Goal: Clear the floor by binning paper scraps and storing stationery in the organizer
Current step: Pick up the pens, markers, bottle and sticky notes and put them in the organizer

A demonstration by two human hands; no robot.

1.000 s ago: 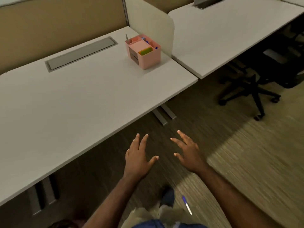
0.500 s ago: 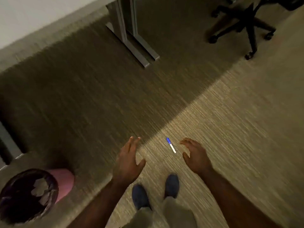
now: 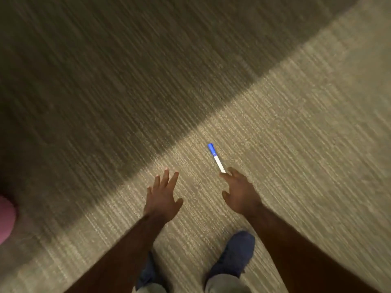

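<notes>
A white marker with a blue cap [image 3: 215,157] lies on the carpet, cap pointing away from me. My right hand [image 3: 239,192] is just below it, fingers spread, with the fingertips at the marker's near end; the fingers hide that end, so I cannot tell if they touch it. My left hand [image 3: 162,197] hovers to the left over the carpet, open, palm down, holding nothing. The organizer is out of view.
A pink bin [image 3: 5,218] shows only as an edge at the far left. My blue shoes [image 3: 234,252] stand on the carpet below the hands. The carpet splits into a shaded dark band at upper left and a lit band at lower right.
The view has dropped from the desk and organizer to the floor. Both hands have lowered toward the carpet, and the right hand has closed the gap to the marker's near end.
</notes>
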